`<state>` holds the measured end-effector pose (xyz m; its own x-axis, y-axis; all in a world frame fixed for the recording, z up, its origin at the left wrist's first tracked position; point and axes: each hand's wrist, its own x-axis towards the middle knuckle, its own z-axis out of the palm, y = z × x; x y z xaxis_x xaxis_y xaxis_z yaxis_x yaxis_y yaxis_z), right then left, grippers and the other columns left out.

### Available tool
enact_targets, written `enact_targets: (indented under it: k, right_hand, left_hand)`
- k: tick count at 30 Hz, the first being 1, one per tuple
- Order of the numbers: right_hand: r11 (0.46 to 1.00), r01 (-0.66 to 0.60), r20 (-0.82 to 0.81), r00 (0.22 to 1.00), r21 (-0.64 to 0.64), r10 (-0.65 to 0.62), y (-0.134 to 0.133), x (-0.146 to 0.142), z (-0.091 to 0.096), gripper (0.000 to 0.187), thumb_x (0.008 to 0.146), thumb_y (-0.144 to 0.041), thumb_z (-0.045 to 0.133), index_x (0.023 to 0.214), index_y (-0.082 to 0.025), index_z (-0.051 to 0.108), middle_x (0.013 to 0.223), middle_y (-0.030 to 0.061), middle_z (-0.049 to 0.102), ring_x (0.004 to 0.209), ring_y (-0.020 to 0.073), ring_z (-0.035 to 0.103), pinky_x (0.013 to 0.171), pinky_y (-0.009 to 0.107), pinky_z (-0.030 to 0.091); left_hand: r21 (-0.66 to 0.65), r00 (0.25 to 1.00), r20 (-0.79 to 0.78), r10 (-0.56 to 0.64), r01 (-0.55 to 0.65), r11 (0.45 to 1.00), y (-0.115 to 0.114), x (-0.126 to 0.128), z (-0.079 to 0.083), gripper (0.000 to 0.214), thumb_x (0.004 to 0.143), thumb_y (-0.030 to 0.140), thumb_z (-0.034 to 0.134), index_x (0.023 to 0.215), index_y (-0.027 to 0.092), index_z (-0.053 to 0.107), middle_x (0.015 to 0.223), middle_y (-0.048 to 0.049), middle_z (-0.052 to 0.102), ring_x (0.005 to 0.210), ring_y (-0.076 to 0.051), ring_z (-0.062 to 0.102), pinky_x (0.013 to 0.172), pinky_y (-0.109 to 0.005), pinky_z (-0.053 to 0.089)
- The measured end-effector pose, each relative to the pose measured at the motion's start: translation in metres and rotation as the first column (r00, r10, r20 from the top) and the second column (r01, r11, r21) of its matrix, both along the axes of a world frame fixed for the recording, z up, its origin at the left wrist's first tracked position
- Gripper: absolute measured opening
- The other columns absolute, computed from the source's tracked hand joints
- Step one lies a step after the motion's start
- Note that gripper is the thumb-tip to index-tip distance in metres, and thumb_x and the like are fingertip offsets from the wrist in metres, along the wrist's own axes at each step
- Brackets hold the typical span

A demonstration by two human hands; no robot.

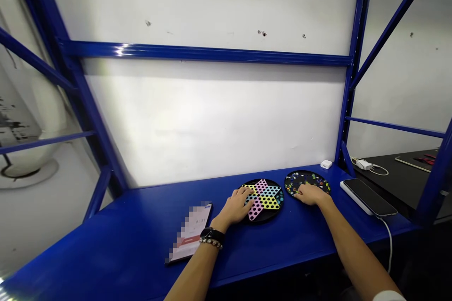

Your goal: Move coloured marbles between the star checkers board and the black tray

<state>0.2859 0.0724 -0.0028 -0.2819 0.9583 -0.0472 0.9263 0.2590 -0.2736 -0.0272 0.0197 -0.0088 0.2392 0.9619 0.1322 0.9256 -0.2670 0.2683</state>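
Observation:
A round black Chinese checkers board [265,196] with a pastel star of holes lies on the blue shelf [141,230]. My left hand [237,206], with a watch and bead bracelet at the wrist, rests on the board's left edge, fingers curled over the star. Just to the right sits a round black tray of coloured marbles [306,179]. My right hand [310,194] lies on the tray's near side, fingers bent down among the marbles. Whether it holds a marble is hidden.
A phone [191,231] lies left of my left arm. Another phone on a white power bank [367,196] with a cable lies at the right. A small white charger [326,164] sits by the wall. Blue rack posts stand on both sides.

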Motion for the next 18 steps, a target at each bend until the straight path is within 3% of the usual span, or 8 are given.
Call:
enact_targets:
  k: [4, 10, 18]
  right_hand:
    - [0.995, -0.041, 0.083, 0.996, 0.087, 0.033, -0.01, -0.015, -0.005, 0.033, 0.097, -0.034, 0.043, 0.08, -0.019, 0.068, 0.091, 0.0126, 0.071, 0.085, 0.0263, 0.067, 0.072, 0.032, 0.042]
    - [0.975, -0.043, 0.124, 0.992, 0.217, 0.016, -0.019, -0.033, -0.01, 0.037, 0.1, -0.03, 0.035, 0.092, -0.016, 0.069, 0.099, 0.0148, 0.071, 0.09, 0.0262, 0.068, 0.076, 0.032, 0.043]
    - [0.977, -0.033, 0.151, 0.988, 0.211, 0.0, -0.025, -0.039, -0.005, 0.044, 0.103, -0.032, 0.028, 0.101, -0.015, 0.069, 0.102, 0.0171, 0.072, 0.093, 0.0271, 0.069, 0.08, 0.034, 0.044]
  left_hand:
    - [-0.008, 1.0, 0.004, 0.003, -0.003, 1.0, -0.001, 0.0, 0.002, 0.042, 0.096, 0.04, 0.039, 0.132, 0.026, 0.055, 0.144, -0.0071, 0.051, 0.131, -0.029, 0.045, 0.106, -0.045, 0.043]
    - [-0.02, 1.0, -0.009, 0.014, -0.015, 1.0, -0.003, 0.001, 0.004, 0.042, 0.096, 0.04, 0.038, 0.132, 0.026, 0.054, 0.145, -0.007, 0.05, 0.131, -0.029, 0.045, 0.106, -0.045, 0.043]
    - [-0.035, 1.0, -0.019, 0.013, -0.014, 0.999, -0.003, 0.002, 0.006, 0.042, 0.096, 0.04, 0.038, 0.133, 0.027, 0.054, 0.146, -0.0076, 0.049, 0.133, -0.03, 0.044, 0.105, -0.047, 0.043]
